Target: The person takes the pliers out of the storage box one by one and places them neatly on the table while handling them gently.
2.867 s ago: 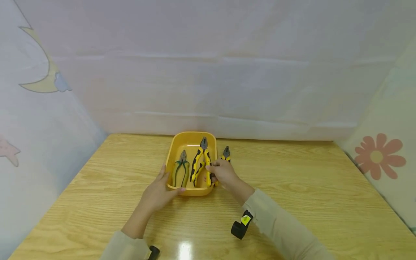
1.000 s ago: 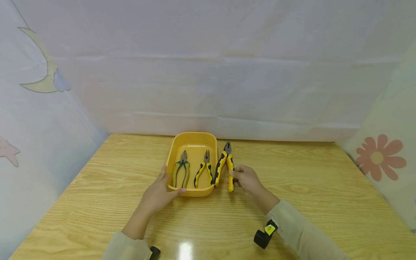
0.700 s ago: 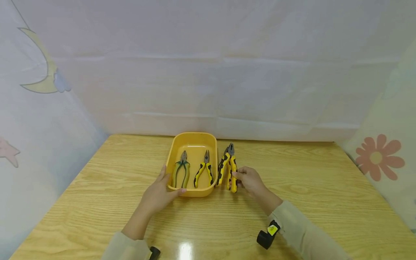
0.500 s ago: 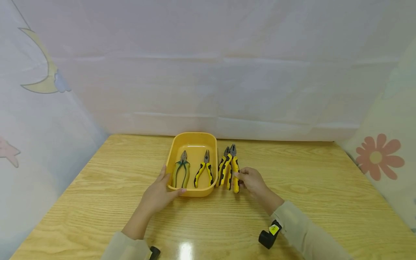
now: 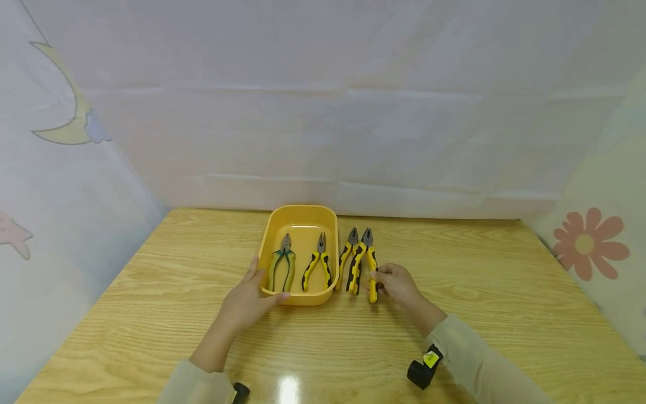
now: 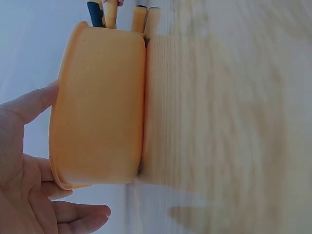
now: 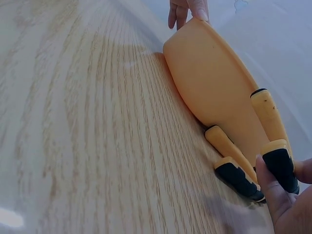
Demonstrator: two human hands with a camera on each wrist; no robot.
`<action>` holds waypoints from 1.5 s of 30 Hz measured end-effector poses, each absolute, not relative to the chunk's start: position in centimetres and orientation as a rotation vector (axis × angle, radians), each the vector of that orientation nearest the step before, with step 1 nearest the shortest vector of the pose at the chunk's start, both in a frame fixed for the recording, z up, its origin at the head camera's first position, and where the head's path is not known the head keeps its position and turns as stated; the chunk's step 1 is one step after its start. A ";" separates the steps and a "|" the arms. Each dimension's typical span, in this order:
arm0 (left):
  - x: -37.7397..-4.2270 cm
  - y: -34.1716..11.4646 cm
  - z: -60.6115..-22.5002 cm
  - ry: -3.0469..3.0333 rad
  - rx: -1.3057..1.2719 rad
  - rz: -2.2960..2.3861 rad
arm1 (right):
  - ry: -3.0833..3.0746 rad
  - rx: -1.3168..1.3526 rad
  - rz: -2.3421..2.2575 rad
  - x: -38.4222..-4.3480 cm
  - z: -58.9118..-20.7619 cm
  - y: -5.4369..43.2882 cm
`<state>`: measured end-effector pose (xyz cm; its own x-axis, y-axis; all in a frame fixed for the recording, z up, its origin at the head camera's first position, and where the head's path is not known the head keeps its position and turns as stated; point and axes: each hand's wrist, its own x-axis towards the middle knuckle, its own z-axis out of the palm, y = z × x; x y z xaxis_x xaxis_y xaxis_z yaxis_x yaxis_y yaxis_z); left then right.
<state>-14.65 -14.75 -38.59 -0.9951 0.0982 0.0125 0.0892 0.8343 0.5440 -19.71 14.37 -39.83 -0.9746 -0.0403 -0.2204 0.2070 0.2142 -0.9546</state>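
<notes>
A yellow plastic tray [image 5: 313, 301] stands at the table's back. My left hand [image 5: 245, 300] spans its near left corner, thumb on the front rim, fingers along the left side. In the left wrist view, the fingers look mostly straight. Green-handled pliers [image 5: 291, 270] and yellow-and-black needle-nose pliers [image 5: 310, 270] lie inside it. My right hand [image 5: 401, 283] pinches the right handle of yellow-and-black combination pliers [image 5: 373, 275], right of the tray. They partly cover similar pliers [image 5: 353, 238] lying on the table against the tray. In the right wrist view, the held handles are above the tabletop.
The wooden table [image 5: 464, 292] extends to both sides and in front of the tray. A pale cloth [image 5: 404, 112] hangs close behind the tray, with more printed cloth at left and right. Each wrist carries a black camera mount [image 5: 425, 370].
My right hand has taken the combination pliers out of the tray, over its right wall, then moved them rightward past the pliers on the table. My left hand has stayed at the tray corner.
</notes>
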 end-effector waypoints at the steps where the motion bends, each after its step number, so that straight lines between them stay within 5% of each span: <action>1: -14.6 -14.8 -38.6 2.993 0.154 0.889 | 2.285 0.158 -1.846 -19.7 -39.8 14.4; 45: -14.7 -14.6 -38.4 2.996 0.134 0.882 | 2.379 0.232 -1.702 -21.1 -41.1 17.5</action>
